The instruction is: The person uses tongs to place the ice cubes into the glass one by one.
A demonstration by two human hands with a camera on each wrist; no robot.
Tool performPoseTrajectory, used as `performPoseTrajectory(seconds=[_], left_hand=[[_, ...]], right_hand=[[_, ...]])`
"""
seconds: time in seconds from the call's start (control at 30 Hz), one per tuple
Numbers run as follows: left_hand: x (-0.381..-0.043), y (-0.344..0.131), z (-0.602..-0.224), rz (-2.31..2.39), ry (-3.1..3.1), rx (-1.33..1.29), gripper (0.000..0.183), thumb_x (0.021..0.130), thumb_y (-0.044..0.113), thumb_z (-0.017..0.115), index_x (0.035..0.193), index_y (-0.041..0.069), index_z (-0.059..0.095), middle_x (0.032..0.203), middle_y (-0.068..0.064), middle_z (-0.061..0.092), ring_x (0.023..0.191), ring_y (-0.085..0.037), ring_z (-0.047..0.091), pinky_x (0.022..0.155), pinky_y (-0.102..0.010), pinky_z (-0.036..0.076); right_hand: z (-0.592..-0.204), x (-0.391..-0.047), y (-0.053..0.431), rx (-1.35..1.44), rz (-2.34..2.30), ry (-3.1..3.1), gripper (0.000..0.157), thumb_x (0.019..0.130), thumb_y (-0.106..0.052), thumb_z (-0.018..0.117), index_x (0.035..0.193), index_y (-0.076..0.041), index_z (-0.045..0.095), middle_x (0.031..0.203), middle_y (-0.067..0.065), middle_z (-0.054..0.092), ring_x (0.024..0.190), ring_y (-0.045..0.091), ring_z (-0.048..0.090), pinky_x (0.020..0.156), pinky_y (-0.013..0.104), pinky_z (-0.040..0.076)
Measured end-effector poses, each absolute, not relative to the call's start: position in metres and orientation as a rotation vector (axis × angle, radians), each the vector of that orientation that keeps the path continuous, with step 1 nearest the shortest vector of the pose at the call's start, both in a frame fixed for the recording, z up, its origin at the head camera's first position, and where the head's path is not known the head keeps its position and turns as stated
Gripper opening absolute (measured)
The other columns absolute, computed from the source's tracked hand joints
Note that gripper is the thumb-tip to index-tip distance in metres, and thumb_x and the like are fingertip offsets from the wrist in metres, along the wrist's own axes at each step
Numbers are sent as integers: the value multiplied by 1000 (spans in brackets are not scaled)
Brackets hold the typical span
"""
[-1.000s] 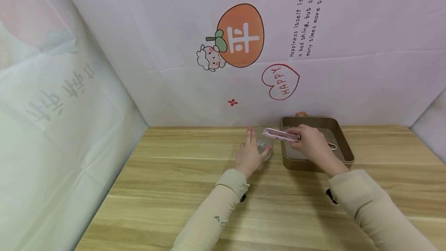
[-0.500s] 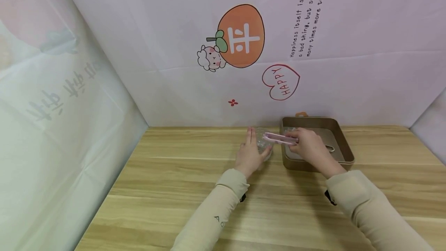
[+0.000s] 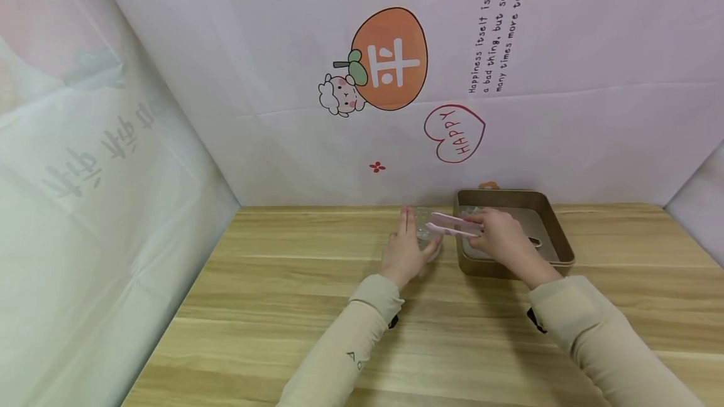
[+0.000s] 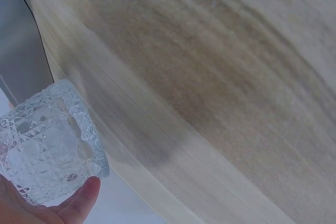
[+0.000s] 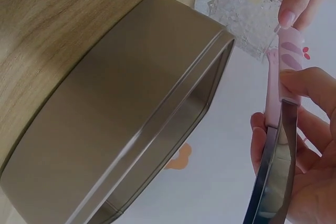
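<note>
My left hand point(image 3: 403, 255) holds a clear cut-glass cup point(image 4: 50, 148) near the back edge of the table, thumb on its near side and fingers on the far side. Several clear lumps show inside the cup in the head view. In my right hand point(image 3: 503, 238) is a pair of metal tongs with pink end sleeves point(image 5: 290, 59), gripped between thumb and fingers. The tongs' pink tips stand spread over the cup's mouth, with nothing seen between them. Their metal loop end point(image 3: 535, 242) sticks out behind the right hand, above a brown metal box point(image 5: 115, 77).
The brown box stands right of the cup, against the printed white backdrop point(image 3: 317, 156). Some clear pieces point(image 3: 471, 211) lie in its back left corner, partly behind my right hand. Wood-grain tabletop point(image 3: 283, 300) spreads in front and to the left.
The tongs' tips have dipped slightly toward the cup and spread apart. My right hand has shifted a little downward, showing clear pieces in the box. My left hand and the cup stay put.
</note>
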State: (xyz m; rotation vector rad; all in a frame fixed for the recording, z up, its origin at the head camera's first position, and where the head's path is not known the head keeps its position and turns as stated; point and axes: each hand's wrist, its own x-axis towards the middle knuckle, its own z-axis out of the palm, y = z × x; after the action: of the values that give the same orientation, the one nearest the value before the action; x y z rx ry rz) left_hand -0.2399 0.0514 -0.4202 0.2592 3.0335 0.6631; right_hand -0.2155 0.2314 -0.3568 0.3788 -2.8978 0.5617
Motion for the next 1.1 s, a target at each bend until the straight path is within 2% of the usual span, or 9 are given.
performPoseTrajectory(seconds=[0.13,0.43,0.63,0.8,0.9,1.1], left_hand=[[-240,52,-419,650,3043,261,91,92,64,43,155,14,2,163,2,1,120,-32,56,53,-22,44],[-240,52,-420,638,3050,257,91,91,65,42,155,13,2,163,1,1,119,-32,56,54,-22,44],[-241,52,-421,617,3054,249,91,91,65,42,155,14,2,163,2,1,119,-31,57,63,-27,51],[-241,53,-421,613,3062,247,91,91,65,42,155,13,3,164,1,3,119,-31,57,74,-31,54],[-241,53,-421,611,3063,252,91,92,65,42,155,13,3,164,0,4,119,-31,57,71,-30,54],[-241,53,-422,604,3061,247,91,91,66,41,155,14,3,164,1,4,119,-30,57,60,-24,49]], right_hand=[[-354,-217,234,350,606,-2856,41,74,-5,72,114,6,66,100,25,65,74,30,63,60,41,51],[-349,-223,247,227,613,-2833,44,78,-8,70,118,7,63,107,31,61,79,37,61,62,46,50],[-358,-228,260,110,626,-2804,45,80,-10,69,120,9,61,114,35,58,83,41,60,65,51,49],[-368,-232,271,22,654,-2825,46,81,-11,68,121,10,59,113,35,57,97,51,57,76,58,48],[-373,-234,277,5,646,-2855,47,81,-12,69,121,10,58,113,36,56,100,53,55,80,60,47],[-386,-237,285,-1,619,-2927,48,82,-12,70,122,10,58,112,37,57,96,52,57,76,59,49]])
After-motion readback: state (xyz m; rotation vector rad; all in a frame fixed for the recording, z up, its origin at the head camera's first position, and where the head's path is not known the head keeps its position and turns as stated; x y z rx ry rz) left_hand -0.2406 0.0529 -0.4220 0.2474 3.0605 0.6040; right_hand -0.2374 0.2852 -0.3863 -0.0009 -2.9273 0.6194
